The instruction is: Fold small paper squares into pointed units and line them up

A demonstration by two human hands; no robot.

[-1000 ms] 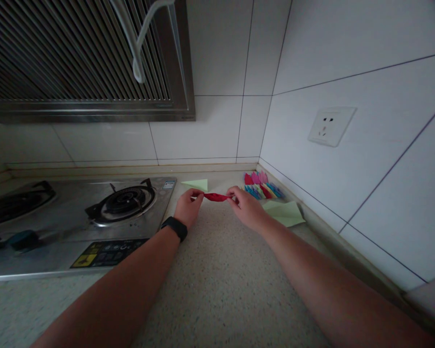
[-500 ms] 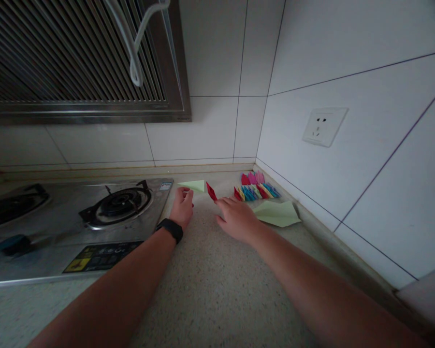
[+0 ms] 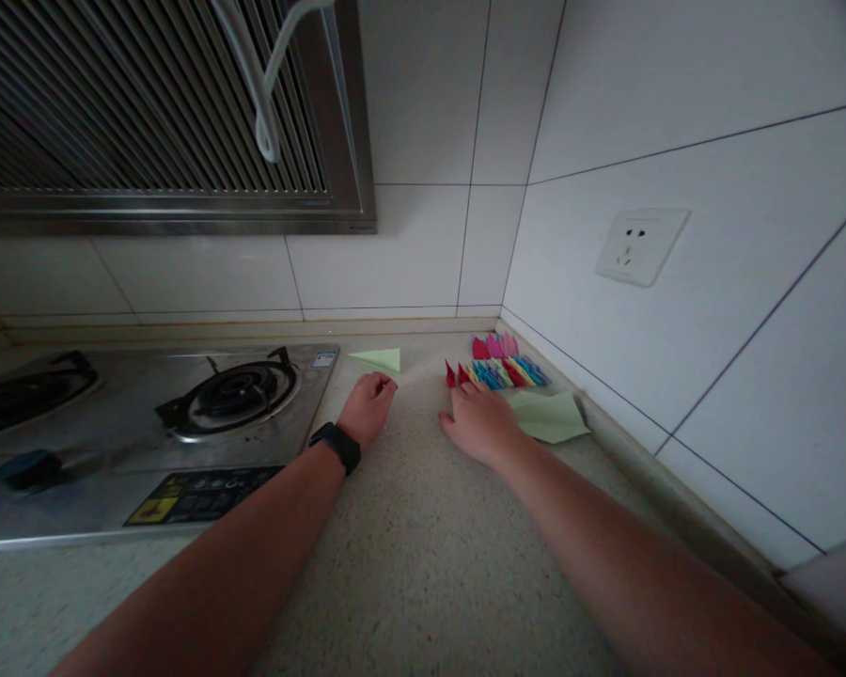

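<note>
My right hand [image 3: 485, 421] reaches to the left end of a row of small folded paper pieces [image 3: 502, 373] in red, yellow, blue and green. Its thumb stands apart from the fingers, whose tips are close behind a red folded paper piece [image 3: 450, 374]; whether they touch it I cannot tell. My left hand [image 3: 368, 406], with a black band on the wrist, is closed just in front of a pale green paper triangle [image 3: 382, 360]. A tiny reddish spot shows at its fingertips, too small to name. Behind the row lie pink and red folded pieces [image 3: 494, 346].
A pale green paper sheet [image 3: 551, 417] lies right of my right hand, by the side wall. On the left is a gas stove [image 3: 218, 451] with a burner [image 3: 241, 390], under a range hood [image 3: 254, 214]. A wall socket [image 3: 641, 246] is at right.
My right hand has moved right, and the red folded piece now stands at the row's left end. The left hand has shifted slightly right and nearer, off the green triangle.
</note>
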